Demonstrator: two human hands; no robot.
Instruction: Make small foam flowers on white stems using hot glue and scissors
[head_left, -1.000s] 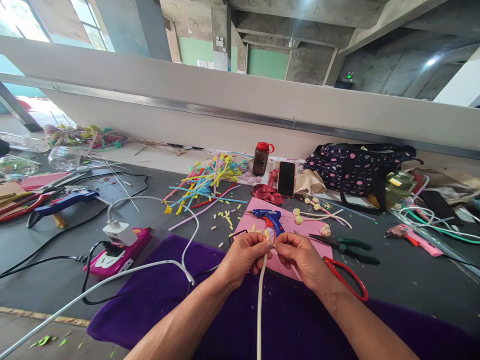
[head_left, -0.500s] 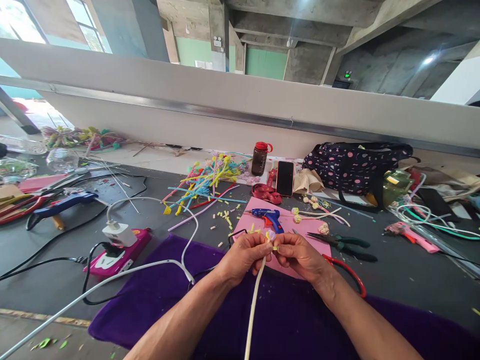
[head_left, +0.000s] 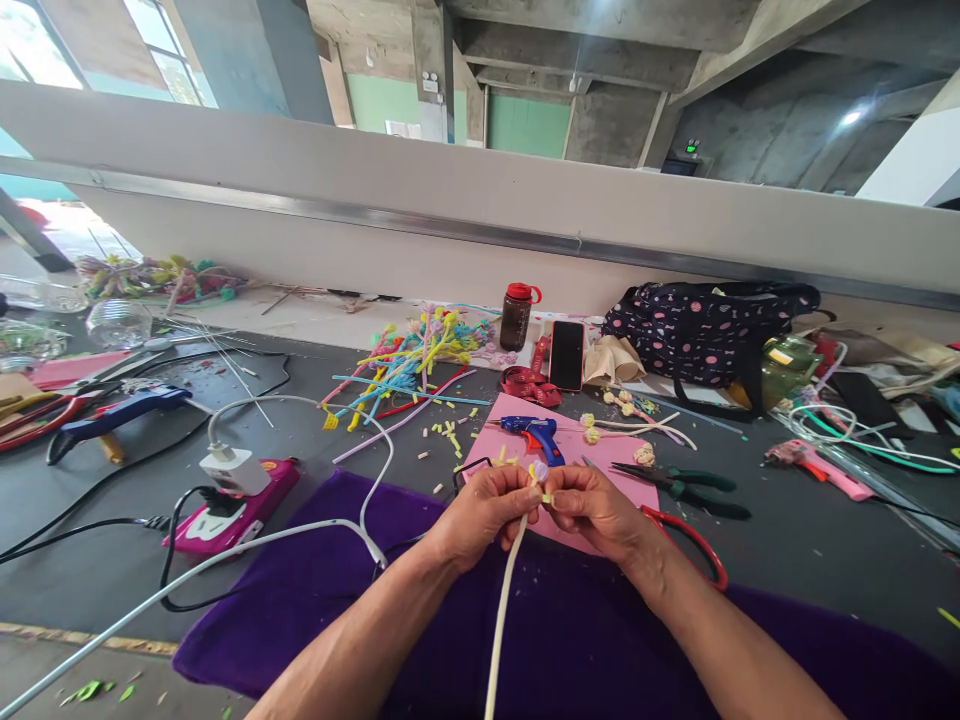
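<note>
Under bare concrete beams, on a cluttered grey tabletop [head_left: 810, 540], both forearms reach forward over a purple cloth [head_left: 315, 600]. The left hand [head_left: 484, 510] pinches a cream stem [head_left: 501, 600] near its top. The right hand [head_left: 592, 510], fingertips touching the left's, pinches the small bud [head_left: 538, 470] at its tip. A glue gun [head_left: 534, 432] lies just beyond.

My left hand [head_left: 484, 512] and right hand [head_left: 596, 508] meet above the purple cloth [head_left: 300, 600]. Both pinch the top of a cream stem [head_left: 501, 610] tipped with a pale bud [head_left: 538, 470]. Just beyond, a pink sheet [head_left: 607, 458] bears a blue glue gun [head_left: 536, 432]. Green pliers [head_left: 694, 485] and red scissors [head_left: 701, 555] lie near my right wrist.
</note>
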